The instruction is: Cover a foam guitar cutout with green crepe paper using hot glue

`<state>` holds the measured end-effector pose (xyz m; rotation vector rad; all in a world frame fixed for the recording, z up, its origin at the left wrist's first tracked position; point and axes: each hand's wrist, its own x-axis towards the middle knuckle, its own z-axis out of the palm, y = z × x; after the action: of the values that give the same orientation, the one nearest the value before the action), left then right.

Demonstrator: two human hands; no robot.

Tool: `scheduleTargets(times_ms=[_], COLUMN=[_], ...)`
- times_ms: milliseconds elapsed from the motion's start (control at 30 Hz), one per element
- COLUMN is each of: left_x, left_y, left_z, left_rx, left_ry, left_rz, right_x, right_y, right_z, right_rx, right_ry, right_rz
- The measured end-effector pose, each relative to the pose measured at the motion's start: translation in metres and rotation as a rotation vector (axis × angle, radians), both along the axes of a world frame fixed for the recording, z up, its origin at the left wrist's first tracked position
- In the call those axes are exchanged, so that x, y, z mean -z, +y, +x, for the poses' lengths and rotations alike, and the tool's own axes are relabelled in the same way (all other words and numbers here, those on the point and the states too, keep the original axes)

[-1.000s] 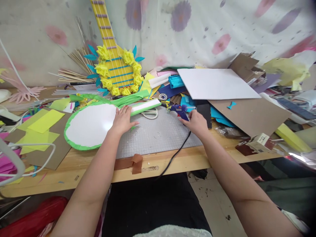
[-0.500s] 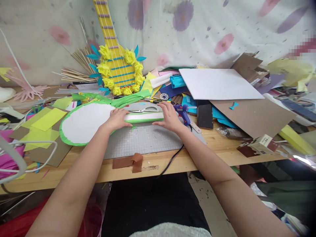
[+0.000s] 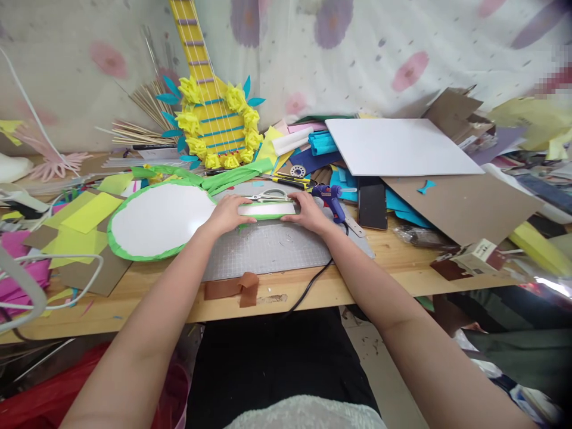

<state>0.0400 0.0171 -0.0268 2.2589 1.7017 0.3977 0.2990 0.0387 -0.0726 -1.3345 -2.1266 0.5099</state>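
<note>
Apparently an aligning step: the left hand [image 3: 226,214] and right hand [image 3: 310,213] grasp the narrow white, green-edged strip [image 3: 268,210] (even pressure seems called for next).

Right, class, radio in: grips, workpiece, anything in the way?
Left grip, right grip: both holding green-edged white strip. Strip over cutting mat. Scissors close behind strip; glue gun beside right grip.

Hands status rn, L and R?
Left hand: closed on the green-edged white strip, on the side by the white oval panel.
Right hand: closed on the strip's other end.
</note>
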Motion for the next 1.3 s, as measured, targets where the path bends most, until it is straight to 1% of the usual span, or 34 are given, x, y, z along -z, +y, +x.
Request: scheduleTargets(times_ms=[133, 233, 367, 467, 567, 667, 800, 900, 1000, 1100, 1200, 1300], left_x=[-0.001, -0.004, -0.008, -0.01, -0.011, -0.009, -0.003, 0.0, -0.003, -0.007, -0.009, -0.008], left_y=[0.003, 0.006, 0.007, 0.004, 0.001, -0.003, -0.006, -0.004, 0.0, 0.002, 0.002, 0.001], left_z=[0.002, 0.004, 0.01, 0.015, 0.021, 0.03, 0.044, 0.051, 0.055, 0.057, 0.057, 0.055], left_rx=[-0.061, -0.12, -0.186, -0.218, -0.211, -0.199, -0.255, -0.295, -0.319, -0.333, -0.337, -0.326], left_ry=[0.02, 0.012, -0.008, 0.014, 0.074, 0.131, 0.168, 0.174, 0.164, 0.163, 0.172, 0.182], left_rz=[-0.001, -0.042, -0.097, -0.114, -0.088, -0.059, 0.027, 0.028, -0.049, -0.103, -0.115, -0.094], right_x=[0.002, 0.001, -0.001, -0.003, -0.002, 0.0, 0.003, 0.004, 0.002, 0.001, 0.002, 0.003], right_y=[0.002, 0.003, 0.002, 0.003, 0.004, 0.007, 0.009, 0.009, 0.008, 0.007, 0.008, 0.007], right_z=[0.0, -0.002, -0.007, -0.012, -0.015, -0.016, -0.016, -0.017, -0.016, -0.014, -0.009, -0.003], right_rx=[-0.003, 0.01, 0.068, 0.114, 0.136, 0.147, 0.164, 0.16, 0.152, 0.129, 0.066, -0.009], right_ry=[0.029, 0.06, 0.087, 0.088, 0.084, 0.082, 0.096, 0.1, 0.065, 0.027, 0.014, -0.007], right_rz=[-0.022, -0.075, -0.158, -0.211, -0.23, -0.24, -0.235, -0.227, -0.235, -0.207, -0.166, -0.127])
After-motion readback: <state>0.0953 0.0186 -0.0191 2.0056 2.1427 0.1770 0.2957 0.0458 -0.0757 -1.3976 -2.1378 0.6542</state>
